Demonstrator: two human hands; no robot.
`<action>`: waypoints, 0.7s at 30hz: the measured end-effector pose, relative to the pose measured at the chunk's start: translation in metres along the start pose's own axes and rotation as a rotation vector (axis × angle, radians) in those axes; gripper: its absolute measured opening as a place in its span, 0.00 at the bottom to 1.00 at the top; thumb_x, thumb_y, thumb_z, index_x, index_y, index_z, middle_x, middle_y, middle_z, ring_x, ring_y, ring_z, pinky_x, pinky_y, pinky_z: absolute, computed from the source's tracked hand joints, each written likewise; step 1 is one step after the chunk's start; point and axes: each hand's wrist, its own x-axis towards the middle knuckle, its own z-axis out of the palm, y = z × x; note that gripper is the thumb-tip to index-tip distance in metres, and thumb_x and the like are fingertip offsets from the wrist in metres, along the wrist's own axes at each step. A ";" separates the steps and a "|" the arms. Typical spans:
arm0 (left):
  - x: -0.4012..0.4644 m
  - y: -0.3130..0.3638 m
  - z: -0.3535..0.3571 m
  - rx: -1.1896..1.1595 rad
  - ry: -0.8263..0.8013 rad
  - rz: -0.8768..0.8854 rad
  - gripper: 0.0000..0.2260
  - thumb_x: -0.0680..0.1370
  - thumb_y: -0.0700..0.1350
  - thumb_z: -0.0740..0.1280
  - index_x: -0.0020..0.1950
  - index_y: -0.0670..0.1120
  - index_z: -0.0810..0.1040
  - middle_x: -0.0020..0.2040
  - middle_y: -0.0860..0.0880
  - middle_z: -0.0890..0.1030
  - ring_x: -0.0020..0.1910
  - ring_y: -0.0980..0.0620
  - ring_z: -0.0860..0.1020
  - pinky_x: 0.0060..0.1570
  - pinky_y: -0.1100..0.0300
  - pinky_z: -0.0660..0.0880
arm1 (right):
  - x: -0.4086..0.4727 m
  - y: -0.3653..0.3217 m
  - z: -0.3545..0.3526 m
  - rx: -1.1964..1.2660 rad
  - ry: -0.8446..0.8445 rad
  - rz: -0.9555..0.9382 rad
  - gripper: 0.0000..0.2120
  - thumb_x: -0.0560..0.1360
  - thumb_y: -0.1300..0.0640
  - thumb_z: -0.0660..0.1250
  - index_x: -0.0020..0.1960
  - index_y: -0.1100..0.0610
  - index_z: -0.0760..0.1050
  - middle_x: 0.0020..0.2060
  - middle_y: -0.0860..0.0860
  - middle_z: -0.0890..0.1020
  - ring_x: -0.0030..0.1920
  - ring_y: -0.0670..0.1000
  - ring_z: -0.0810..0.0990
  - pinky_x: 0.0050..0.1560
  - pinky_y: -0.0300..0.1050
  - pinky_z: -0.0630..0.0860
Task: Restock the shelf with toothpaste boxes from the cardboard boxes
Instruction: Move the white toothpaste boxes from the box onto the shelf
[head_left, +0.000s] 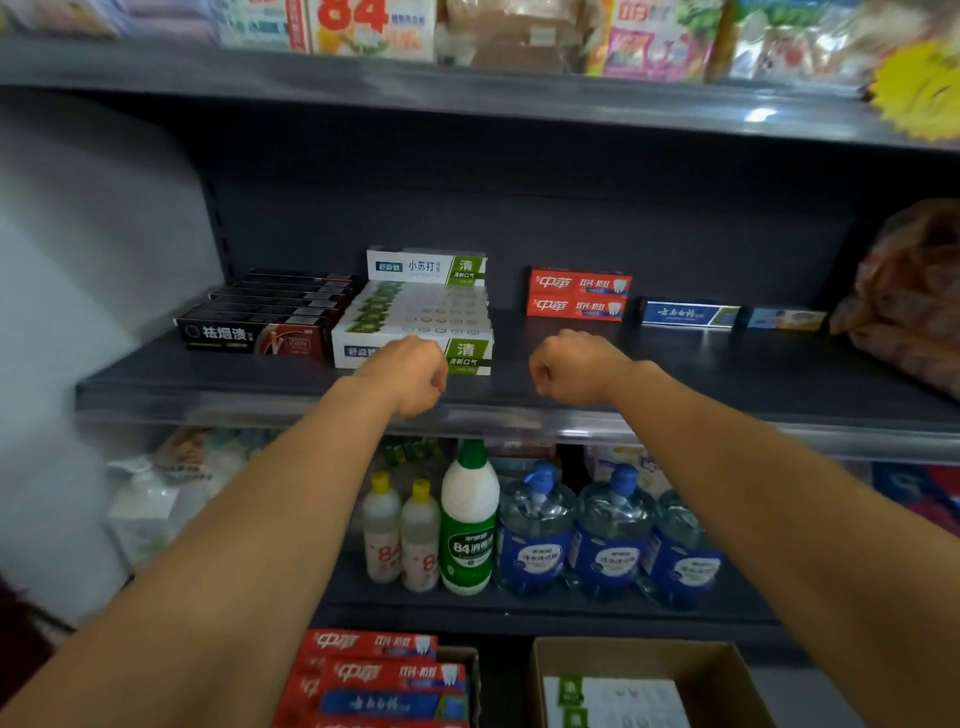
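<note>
On the dark middle shelf (701, 374) lie rows of toothpaste boxes: black ones (260, 317) at left, white-and-green ones (421, 312) beside them, two stacked red ones (576, 294), then a blue one (688, 314) and a small pale one (787, 318). My left hand (410, 376) is a closed fist at the shelf's front edge, in front of the white-and-green stack. My right hand (574, 369), also fisted and holding nothing, hovers just right of it. Below, one cardboard box (462, 660) holds red and blue toothpaste boxes (374, 675); another cardboard box (722, 675) holds white-and-green ones (618, 701).
The lower shelf carries cleaner bottles (467, 525) and blue-labelled water jugs (608, 540). A reddish bag (909, 291) sits at the middle shelf's right end. Packaged goods (374, 26) fill the top shelf. A grey wall (78, 260) stands at left.
</note>
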 end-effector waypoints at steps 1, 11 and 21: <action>-0.009 0.007 0.002 -0.002 -0.025 0.010 0.08 0.76 0.38 0.66 0.49 0.47 0.83 0.52 0.45 0.81 0.52 0.46 0.78 0.54 0.52 0.77 | -0.010 -0.002 0.001 0.004 -0.007 0.003 0.06 0.74 0.60 0.64 0.41 0.50 0.77 0.46 0.52 0.80 0.48 0.55 0.76 0.45 0.46 0.71; -0.073 0.090 0.060 -0.042 -0.200 0.080 0.07 0.76 0.39 0.66 0.49 0.46 0.83 0.51 0.45 0.82 0.49 0.44 0.79 0.52 0.49 0.78 | -0.118 0.005 0.048 0.032 -0.118 0.011 0.06 0.73 0.60 0.63 0.44 0.56 0.79 0.44 0.54 0.82 0.46 0.57 0.78 0.41 0.45 0.71; -0.076 0.168 0.204 -0.096 -0.420 0.216 0.08 0.74 0.40 0.65 0.47 0.48 0.83 0.49 0.43 0.82 0.50 0.43 0.80 0.51 0.50 0.78 | -0.200 0.070 0.171 0.064 -0.286 0.088 0.08 0.75 0.59 0.63 0.48 0.55 0.80 0.49 0.56 0.82 0.51 0.58 0.77 0.41 0.44 0.67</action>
